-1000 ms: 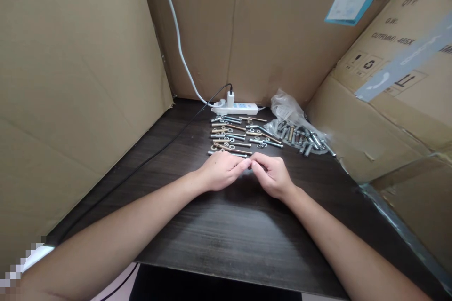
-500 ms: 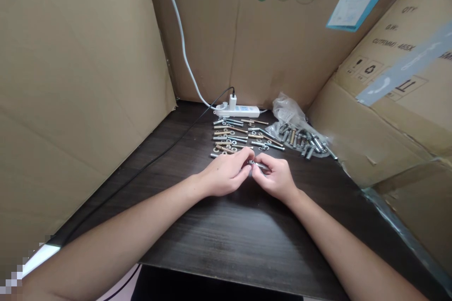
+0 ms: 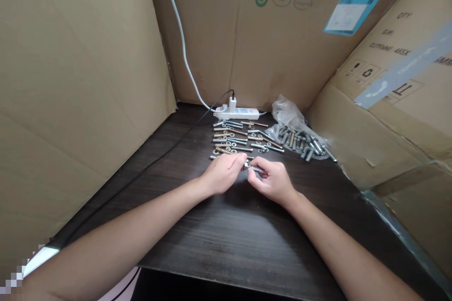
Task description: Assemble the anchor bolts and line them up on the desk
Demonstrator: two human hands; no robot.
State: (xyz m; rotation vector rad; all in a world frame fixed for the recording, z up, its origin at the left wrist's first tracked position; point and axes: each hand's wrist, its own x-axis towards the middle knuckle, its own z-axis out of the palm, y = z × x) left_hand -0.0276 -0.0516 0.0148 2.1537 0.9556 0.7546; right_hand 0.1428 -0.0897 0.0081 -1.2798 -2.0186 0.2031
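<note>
My left hand (image 3: 223,174) and my right hand (image 3: 271,179) meet over the dark wooden table (image 3: 226,230), fingers pinched together on a small silver bolt (image 3: 253,167) held between them. The right fingers grip its shaft; the left fingertips close on its left end. Just beyond the hands lie rows of loose bolts, sleeves and washers (image 3: 236,137). To their right a clear plastic bag (image 3: 295,127) lies open with several more bolts spilled on it.
A white power strip (image 3: 237,112) with a plugged charger sits at the back; a white cable runs up the wall and a black cable (image 3: 148,165) trails left across the table. Cardboard boxes (image 3: 391,99) wall in the left, back and right sides.
Both hands moved slightly away from me toward the bolt rows. The silver bolt, hidden a second ago, now shows between the fingertips.
</note>
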